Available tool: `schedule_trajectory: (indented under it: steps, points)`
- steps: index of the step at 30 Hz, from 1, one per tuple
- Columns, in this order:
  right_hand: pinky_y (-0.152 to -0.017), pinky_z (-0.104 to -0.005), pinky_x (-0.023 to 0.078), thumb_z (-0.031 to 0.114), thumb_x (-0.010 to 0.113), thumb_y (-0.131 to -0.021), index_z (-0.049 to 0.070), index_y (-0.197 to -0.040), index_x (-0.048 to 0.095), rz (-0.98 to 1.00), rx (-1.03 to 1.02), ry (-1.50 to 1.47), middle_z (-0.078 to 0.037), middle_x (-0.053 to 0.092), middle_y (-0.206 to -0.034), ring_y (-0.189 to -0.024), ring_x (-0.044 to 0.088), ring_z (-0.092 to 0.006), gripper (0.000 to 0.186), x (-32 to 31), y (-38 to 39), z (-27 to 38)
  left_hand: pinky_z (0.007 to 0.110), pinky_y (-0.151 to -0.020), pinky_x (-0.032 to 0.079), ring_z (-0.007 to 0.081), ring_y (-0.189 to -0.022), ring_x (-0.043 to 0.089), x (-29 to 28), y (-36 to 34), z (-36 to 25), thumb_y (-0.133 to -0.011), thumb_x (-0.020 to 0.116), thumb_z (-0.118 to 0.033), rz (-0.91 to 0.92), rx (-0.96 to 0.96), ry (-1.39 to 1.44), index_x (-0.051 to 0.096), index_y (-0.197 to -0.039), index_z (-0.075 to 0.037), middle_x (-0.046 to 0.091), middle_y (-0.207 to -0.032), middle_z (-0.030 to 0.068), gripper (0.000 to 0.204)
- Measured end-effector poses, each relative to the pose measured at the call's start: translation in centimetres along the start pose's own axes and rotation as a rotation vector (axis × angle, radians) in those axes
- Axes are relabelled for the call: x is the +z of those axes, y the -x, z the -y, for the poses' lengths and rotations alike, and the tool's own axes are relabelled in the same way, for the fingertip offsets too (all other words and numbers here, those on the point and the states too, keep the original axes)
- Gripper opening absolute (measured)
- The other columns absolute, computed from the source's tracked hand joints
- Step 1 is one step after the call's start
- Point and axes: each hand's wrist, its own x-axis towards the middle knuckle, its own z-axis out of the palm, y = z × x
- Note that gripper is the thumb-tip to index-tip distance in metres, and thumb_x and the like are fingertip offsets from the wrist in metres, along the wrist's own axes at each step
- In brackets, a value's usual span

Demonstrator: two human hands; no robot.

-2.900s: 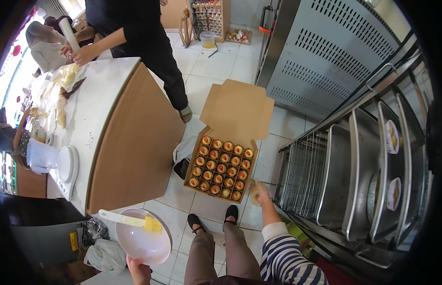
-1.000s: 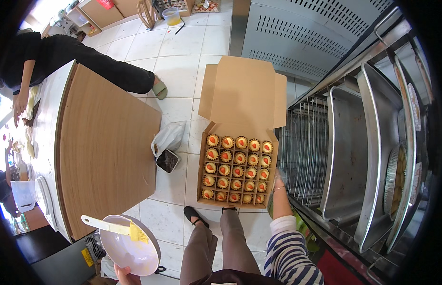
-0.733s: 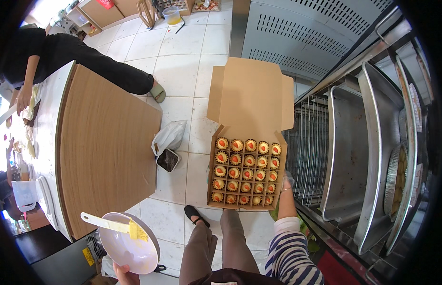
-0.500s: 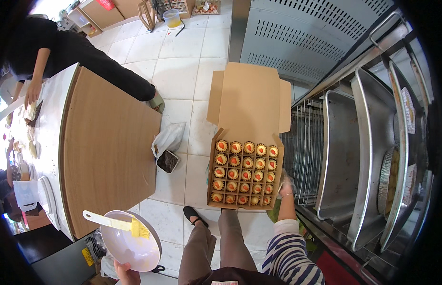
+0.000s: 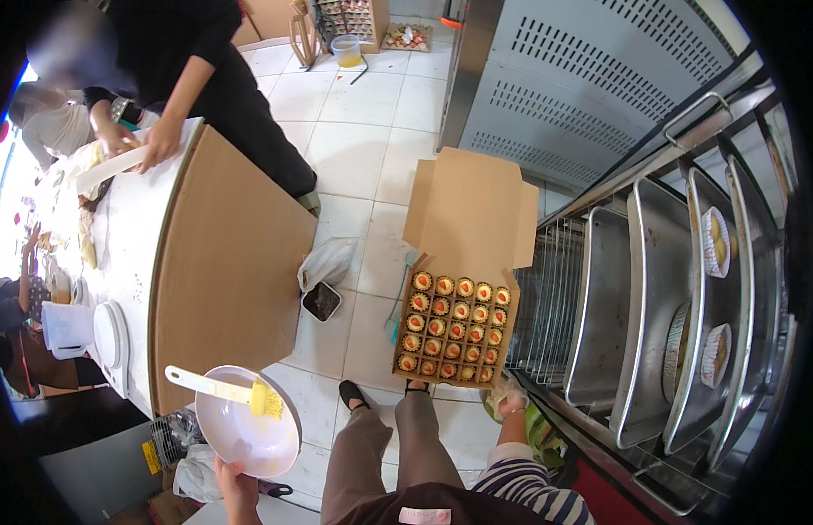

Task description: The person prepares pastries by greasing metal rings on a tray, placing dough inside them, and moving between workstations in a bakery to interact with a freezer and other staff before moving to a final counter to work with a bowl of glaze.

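Note:
My left hand (image 5: 236, 486) grips the rim of a white bowl (image 5: 240, 429) at lower left. Across that bowl lies a pastry brush (image 5: 223, 389) with a white handle and yellow bristles. An open brown cardboard box (image 5: 467, 206) is in front of my legs, its lid folded back. Its dividers hold rows of small tarts (image 5: 457, 332), each topped with an orange-red piece. Close to the box's near right corner is my right hand (image 5: 511, 401), in a clear plastic glove. Its fingers are partly hidden, and I cannot tell whether they touch the box.
On the right stands a rack of metal trays (image 5: 590, 306), some holding cakes in paper cups (image 5: 715, 242). A wooden-sided worktable (image 5: 231, 262) fills the left, where a co-worker's hands (image 5: 157, 144) work. A white tub (image 5: 322, 302) sits on the floor beside the table.
The box looks smaller and lower. My right hand has shifted from its right side to its near right corner. My view has turned slightly left; the co-worker's two hands now show.

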Motion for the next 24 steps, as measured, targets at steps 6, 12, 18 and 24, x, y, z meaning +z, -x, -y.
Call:
schedule_trajectory:
  steps: [6, 12, 18, 24]
  points:
    - [-0.065, -0.0361, 0.041, 0.036, 0.039, -0.083, 0.012, -0.095, 0.053, 0.015, 0.231, 0.182, -0.004, 0.057, -0.088, -0.074, 0.051, -0.0212, 0.03, 0.7, 5.0, -2.3, 0.035, -0.066, 0.049, 0.0221, -0.088, 0.053, -1.5, -0.9, -1.6, -0.063, 0.049, -0.014, -0.06, -0.098, 0.029, 0.039, -0.107, 0.003, 0.049, -0.096, 0.0119, 0.048]
    - [-0.065, -0.0365, 0.041, 0.031, 0.041, -0.081, 0.008, -0.086, 0.057, -0.111, -0.033, 1.148, -0.007, 0.058, -0.079, -0.066, 0.052, -0.0233, 0.029, -0.7, 8.8, -8.8, 0.033, -0.067, 0.05, 0.022, -0.084, 0.054, -2.9, -6.3, -4.3, -0.064, 0.044, -0.006, 0.102, -0.202, 0.011, 0.038, -0.112, 0.0, 0.049, -0.1, 0.0117, 0.048]
    - [-0.076, -0.0315, 0.044, 0.025, 0.042, -0.081, 0.006, -0.091, 0.058, 0.017, 0.122, 1.741, -0.006, 0.057, -0.091, -0.079, 0.055, -0.0207, 0.027, 10.2, 18.6, -10.6, 0.034, -0.069, 0.048, 0.023, -0.089, 0.052, -1.2, -13.3, -11.0, -0.065, 0.041, -0.006, 0.381, -0.138, -0.067, 0.039, -0.111, 0.002, 0.05, -0.098, 0.0118, 0.047]
    - [-0.07, -0.0316, 0.044, 0.028, 0.043, -0.08, 0.008, -0.099, 0.058, 0.135, 0.798, 1.28, -0.01, 0.057, -0.092, -0.08, 0.053, -0.0188, 0.031, 20.6, 27.9, -9.5, 0.032, -0.072, 0.045, 0.0218, -0.087, 0.052, 0.2, -19.1, -12.8, -0.068, 0.04, -0.005, 0.423, -0.05, -0.038, 0.038, -0.11, 0.004, 0.051, -0.096, 0.0116, 0.043]
